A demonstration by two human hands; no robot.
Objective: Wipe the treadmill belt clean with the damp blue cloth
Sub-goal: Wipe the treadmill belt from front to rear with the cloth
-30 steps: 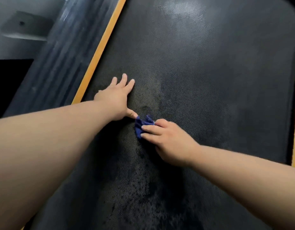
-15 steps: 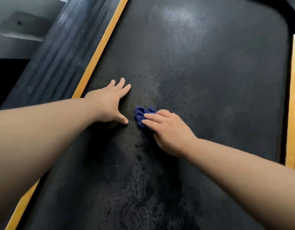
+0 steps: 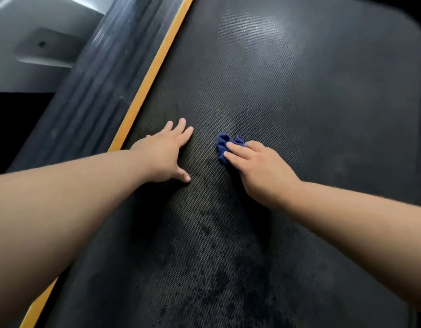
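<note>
The cloth [image 3: 221, 143], small, dark blue and bunched into folds, lay on the belt [image 3: 323, 119] roughly midway across it, under my right hand [image 3: 260, 172]. My fingers [image 3: 240, 151] lay nearly straight over its near part and pressed it down onto the belt. They did not curl round it, and my thumb was out of sight beneath the hand. The crumpled far edge of the cloth stuck out past my fingertips, up and to the left.

My left hand [image 3: 165, 155] rested palm down on the belt, left of the cloth and apart from it, with a bare stretch of belt between them. Its fingers were straight and close together, pointing away from me, and the thumb was spread out to the right. It held nothing. Its outer edge sat near the yellow strip [image 3: 155, 69].

The belt was black with a fine dotted weave. Dark blotches [image 3: 214, 294] spread over it nearer to me, between my forearms, and thinned out toward the cloth. Farther up, the surface showed a pale greyish sheen [image 3: 252, 31]. At the upper right the belt area ended in a rounded corner.

The yellow strip ran along the belt's left edge, slanting from lower left to upper right. Beyond it lay a dark ribbed rail [image 3: 98, 86], parallel to the strip. Past the rail, at the upper left, was a grey surface [image 3: 20, 74]; I could not tell whether it was floor or wall.
</note>
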